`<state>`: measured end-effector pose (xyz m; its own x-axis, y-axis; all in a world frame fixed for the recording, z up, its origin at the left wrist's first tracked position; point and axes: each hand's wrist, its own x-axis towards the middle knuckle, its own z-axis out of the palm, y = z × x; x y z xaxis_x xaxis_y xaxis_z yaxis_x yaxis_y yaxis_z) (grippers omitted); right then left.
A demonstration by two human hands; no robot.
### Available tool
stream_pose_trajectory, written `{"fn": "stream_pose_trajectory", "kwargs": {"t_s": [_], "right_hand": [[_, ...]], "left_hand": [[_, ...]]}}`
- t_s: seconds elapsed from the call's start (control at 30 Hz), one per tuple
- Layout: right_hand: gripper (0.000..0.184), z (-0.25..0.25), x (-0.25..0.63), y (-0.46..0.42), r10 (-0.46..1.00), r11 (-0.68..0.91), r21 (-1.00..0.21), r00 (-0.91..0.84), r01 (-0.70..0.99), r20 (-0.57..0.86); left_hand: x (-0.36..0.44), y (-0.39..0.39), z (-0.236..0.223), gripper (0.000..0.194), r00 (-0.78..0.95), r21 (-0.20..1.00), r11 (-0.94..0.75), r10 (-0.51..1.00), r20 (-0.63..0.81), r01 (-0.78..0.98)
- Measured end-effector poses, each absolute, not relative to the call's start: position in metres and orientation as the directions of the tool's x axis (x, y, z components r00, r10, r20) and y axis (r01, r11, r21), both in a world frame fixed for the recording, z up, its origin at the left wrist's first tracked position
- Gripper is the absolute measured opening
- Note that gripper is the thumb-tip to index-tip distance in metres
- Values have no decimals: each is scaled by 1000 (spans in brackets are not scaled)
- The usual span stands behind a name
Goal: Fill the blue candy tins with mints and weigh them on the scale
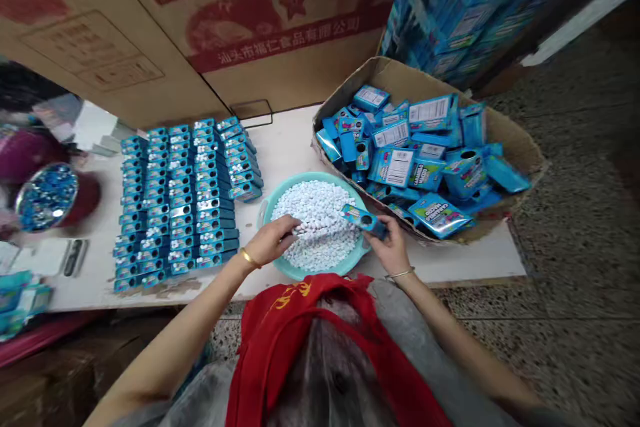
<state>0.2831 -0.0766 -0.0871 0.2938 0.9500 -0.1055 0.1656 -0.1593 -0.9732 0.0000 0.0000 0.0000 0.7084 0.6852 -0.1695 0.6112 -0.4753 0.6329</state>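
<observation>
A mint-green basin point(267, 213) stands in front of me, full of small white candies point(320, 243). My left hand point(273, 240) is over its left side, the fingers curled in at the candies; whether any are between them is hidden. In my right hand point(393, 250), above the basin's right side, a small blue candy box point(364, 219) is gripped and tilted, a dark round opening showing on it. To the left, rows of blue candy boxes point(187, 213) stand packed together, with white candies showing at several of their tops.
A cut-down cardboard carton point(520, 147) at the right holds a loose heap of blue boxes. Large brown cartons point(300, 73) form a wall behind the white table point(290, 133). Wrapped blue stacks point(445, 7) rise at back right. A round tub point(83, 197) stands far left.
</observation>
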Motion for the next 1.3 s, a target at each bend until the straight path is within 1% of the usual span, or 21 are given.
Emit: {"fn": "stream_pose_trajectory", "kwargs": {"t_s": [0.1,0.17,0.27,0.4,0.47,0.57,0.67,0.73,0.8,0.87,0.9,0.97,1.03,1.1,1.2,1.3], "right_hand": [[31,-83,280,-74,981,-118,-970,179,214,-80],[35,-81,276,-72,990,-95,-968,125,233,-67],[38,-80,271,-71,994,-74,-968,101,241,-51],[38,-84,266,-72,995,-53,-970,94,236,-32],[38,-87,264,-73,997,-38,-973,77,229,-21],[38,-91,260,-75,998,-36,-977,60,210,-24],[36,-94,259,-77,997,-61,-984,66,169,-51],[35,-95,260,-77,993,-87,-988,86,131,-76],[34,-95,264,-77,986,-120,-989,124,84,-109],[34,-94,269,-77,974,-150,-988,177,47,-139],[33,-93,271,-76,968,-157,-987,203,37,-147],[34,-91,276,-76,958,-165,-986,242,26,-154],[34,-90,280,-75,952,-177,-984,255,10,-169],[35,-89,281,-75,945,-198,-980,264,-8,-193],[37,-90,282,-77,931,-223,-974,291,-29,-221],[39,-91,282,-80,918,-239,-970,316,-41,-239]], "left_hand": [[9,8,30,21,740,604,-522,648,-178,602],[18,13,49,20,759,544,-567,610,-228,619],[36,17,75,19,753,384,-648,555,-354,658],[62,15,105,18,665,133,-709,557,-497,693],[75,11,117,20,629,52,-722,562,-536,690],[88,3,131,21,612,-3,-741,558,-561,672],[82,3,131,21,624,0,-735,576,-528,678],[62,8,117,21,595,3,-675,649,-475,738],[32,14,88,21,505,6,-562,739,-446,827],[1,15,48,22,399,28,-450,761,-511,893],[-12,13,26,21,358,61,-396,741,-568,916],[-23,5,-16,20,362,117,-372,702,-613,921],[-16,-5,-51,20,406,196,-368,678,-613,909],[3,-12,-77,23,460,286,-360,670,-583,888],[29,-16,-100,30,518,412,-332,681,-518,849],[31,-15,-103,32,547,503,-300,694,-467,810]]}}
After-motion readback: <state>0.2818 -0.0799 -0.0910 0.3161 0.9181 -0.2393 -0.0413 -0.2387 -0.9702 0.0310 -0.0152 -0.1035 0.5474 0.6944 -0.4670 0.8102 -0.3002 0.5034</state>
